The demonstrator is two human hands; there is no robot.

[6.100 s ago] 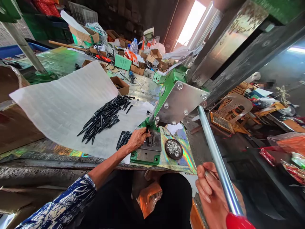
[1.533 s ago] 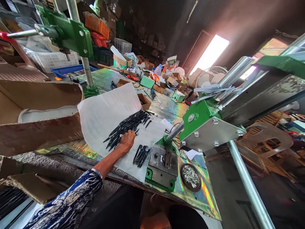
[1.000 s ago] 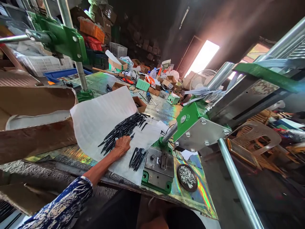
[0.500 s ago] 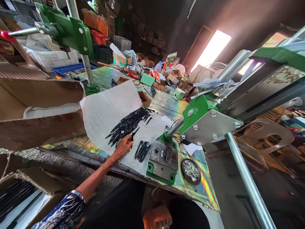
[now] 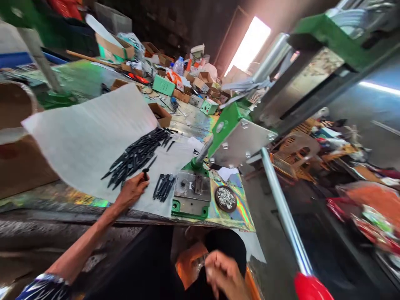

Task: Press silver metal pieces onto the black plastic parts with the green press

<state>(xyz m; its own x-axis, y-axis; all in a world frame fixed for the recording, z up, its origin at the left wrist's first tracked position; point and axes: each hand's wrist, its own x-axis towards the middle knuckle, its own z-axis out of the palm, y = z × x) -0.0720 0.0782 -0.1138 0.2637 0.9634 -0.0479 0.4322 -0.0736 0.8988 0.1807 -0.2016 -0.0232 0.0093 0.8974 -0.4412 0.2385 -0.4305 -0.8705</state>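
My left hand [image 5: 133, 191] is closed, pinching one black pointed stake [image 5: 151, 163] by its thicker end, tip slanting up to the right. Beside it, a large heap of black stakes [image 5: 133, 158] lies on a white foam sheet [image 5: 93, 121]. A smaller bunch of black stakes [image 5: 164, 187] sits to the right of that hand, close to a green hand press [image 5: 191, 191] with a metal plate on its base. Low over my lap is my right hand [image 5: 223, 273], its fingers bent and smeared by motion. Whether it holds anything does not show.
A round brown dish of small silvery pieces [image 5: 226, 198] stands right of the press. The press lever's red knob [image 5: 312, 287] hangs at lower right. An open cardboard box [image 5: 25, 166] is at left. Cartons and a green box [image 5: 163, 85] clutter the back.
The view has swung to the right. My right hand has come into view over my lap, and the red lever knob now shows. My left hand still holds a stake beside the heap.
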